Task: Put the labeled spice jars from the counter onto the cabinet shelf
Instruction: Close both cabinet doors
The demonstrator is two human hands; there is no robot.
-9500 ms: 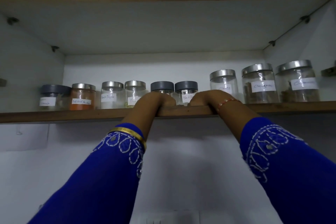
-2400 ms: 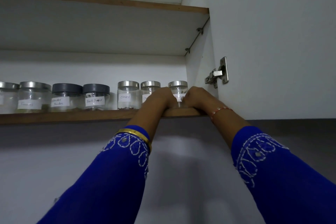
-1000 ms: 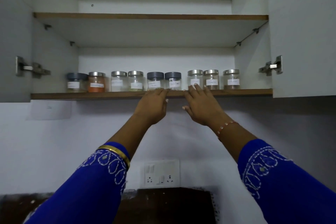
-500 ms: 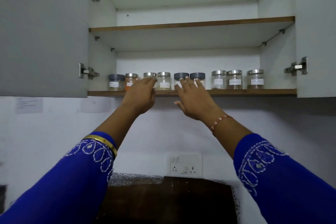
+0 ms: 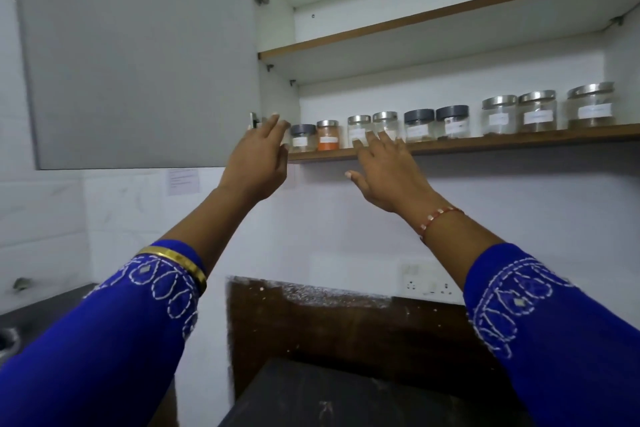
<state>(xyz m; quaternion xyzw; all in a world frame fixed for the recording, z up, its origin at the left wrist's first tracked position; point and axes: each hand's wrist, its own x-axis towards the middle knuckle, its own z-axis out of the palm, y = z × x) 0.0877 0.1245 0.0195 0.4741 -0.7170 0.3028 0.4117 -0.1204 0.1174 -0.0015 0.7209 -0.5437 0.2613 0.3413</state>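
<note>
Head view: one camera, looking up at the cabinet.
Progress: nine labelled glass spice jars (image 5: 419,126), some with steel lids and some with grey lids, stand in a row on the brown-edged wooden cabinet shelf (image 5: 502,144); no jar shows on the dark desk (image 5: 346,395) below, so the shelving looks finished.
Left hand (image 5: 258,163): fingers straight, holding nothing, raised by the edge of the open grey cabinet door (image 5: 138,55); the leftmost jars sit just right of it.
Right hand (image 5: 388,177): spread, empty, fingertips at the shelf's front edge, below the middle jars.
Left to do: probably closing the door.
</note>
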